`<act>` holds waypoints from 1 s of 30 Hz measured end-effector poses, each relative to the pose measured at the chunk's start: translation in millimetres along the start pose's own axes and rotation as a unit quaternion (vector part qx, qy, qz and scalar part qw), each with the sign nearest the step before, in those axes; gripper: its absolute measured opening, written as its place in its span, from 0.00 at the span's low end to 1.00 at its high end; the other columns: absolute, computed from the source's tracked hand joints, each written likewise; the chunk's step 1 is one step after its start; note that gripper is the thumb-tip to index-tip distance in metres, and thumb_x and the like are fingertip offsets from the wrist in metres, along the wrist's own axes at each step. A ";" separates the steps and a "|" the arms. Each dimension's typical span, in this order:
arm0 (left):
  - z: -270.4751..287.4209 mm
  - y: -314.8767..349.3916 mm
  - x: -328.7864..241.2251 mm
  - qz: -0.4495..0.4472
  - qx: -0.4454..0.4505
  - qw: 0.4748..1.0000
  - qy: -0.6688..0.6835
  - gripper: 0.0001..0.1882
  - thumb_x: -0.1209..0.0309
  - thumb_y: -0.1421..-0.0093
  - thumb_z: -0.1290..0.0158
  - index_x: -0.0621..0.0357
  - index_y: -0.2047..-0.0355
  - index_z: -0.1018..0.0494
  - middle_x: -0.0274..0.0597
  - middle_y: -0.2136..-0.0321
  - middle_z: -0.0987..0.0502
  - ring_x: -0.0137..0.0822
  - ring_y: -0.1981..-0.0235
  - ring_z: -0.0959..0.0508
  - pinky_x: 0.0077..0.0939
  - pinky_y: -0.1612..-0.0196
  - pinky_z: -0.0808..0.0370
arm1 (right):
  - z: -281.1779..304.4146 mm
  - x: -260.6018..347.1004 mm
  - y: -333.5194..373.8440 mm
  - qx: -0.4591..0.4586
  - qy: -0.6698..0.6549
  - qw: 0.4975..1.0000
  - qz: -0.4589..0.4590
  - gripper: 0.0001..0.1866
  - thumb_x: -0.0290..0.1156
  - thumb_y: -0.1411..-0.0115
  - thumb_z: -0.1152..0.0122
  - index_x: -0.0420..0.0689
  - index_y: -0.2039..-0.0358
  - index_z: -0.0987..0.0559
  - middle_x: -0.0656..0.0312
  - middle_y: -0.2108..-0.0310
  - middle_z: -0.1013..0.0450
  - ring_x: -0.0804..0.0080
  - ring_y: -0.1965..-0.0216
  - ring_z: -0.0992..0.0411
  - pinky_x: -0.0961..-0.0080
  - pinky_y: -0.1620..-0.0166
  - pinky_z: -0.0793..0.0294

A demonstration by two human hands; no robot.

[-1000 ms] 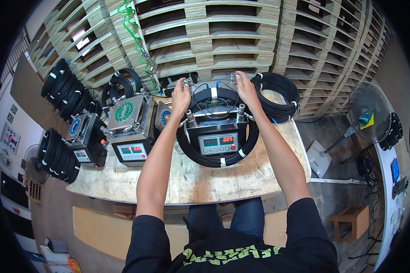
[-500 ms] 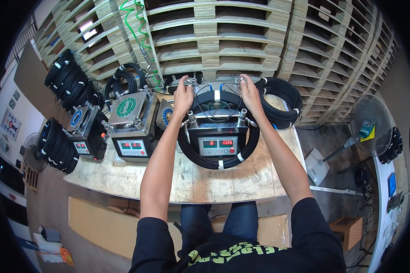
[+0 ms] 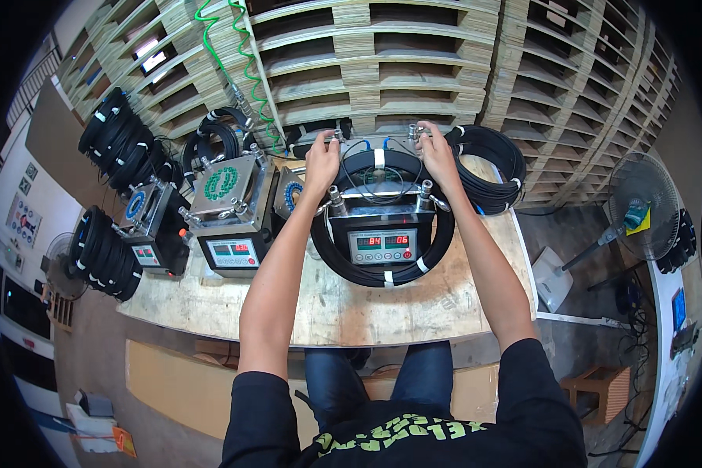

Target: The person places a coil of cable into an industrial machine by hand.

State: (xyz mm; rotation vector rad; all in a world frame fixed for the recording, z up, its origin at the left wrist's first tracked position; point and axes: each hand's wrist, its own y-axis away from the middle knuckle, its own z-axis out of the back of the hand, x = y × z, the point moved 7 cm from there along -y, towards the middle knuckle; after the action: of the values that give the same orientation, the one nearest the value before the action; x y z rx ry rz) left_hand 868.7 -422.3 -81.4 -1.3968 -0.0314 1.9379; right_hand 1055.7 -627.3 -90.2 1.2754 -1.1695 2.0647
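In front of me stands a metal benchtop machine (image 3: 339, 231) with a red digital display and a button panel on its front. A coil of black cable (image 3: 446, 248) is looped around it, tied with white bands. Thin leads with blue connectors (image 3: 388, 143) run onto its top. My left hand (image 3: 322, 162) has its fingers closed around the far left metal clamp post (image 3: 338, 135). At the far right corner, my right hand (image 3: 440, 158) grips the matching clamp post (image 3: 413, 132). Both near posts (image 3: 425, 189) stand untouched. My hands partly hide the far posts.
Two similar machines (image 3: 234, 248) stand to the left on the wooden table (image 3: 320, 318). Black cable coils (image 3: 105, 253) are stacked at the left; another coil (image 3: 495, 173) lies at the far right. Wooden pallets (image 3: 413, 51) rise behind. A standing fan (image 3: 641, 207) is at the right.
Both hands stay at the far clamp posts, with the left fingers now curled in more. The display readings have changed, and the whole view has shifted slightly.
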 end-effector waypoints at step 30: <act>-13.5 -4.4 -10.3 -0.042 0.058 0.997 0.024 0.23 0.77 0.41 0.54 0.53 0.44 0.32 0.57 0.70 0.21 0.53 0.66 0.20 0.41 0.58 0.26 | 8.6 8.5 -9.7 -0.028 0.180 0.983 -0.012 0.18 0.40 0.34 0.52 0.50 0.46 0.29 0.44 0.56 0.25 0.42 0.52 0.28 0.53 0.51 0.29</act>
State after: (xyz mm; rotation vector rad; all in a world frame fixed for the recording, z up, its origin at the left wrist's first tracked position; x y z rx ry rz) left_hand 883.7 -430.1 -76.7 -1.3441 0.0435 1.8074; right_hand 1063.0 -629.8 -76.7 0.8373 -1.0316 2.1153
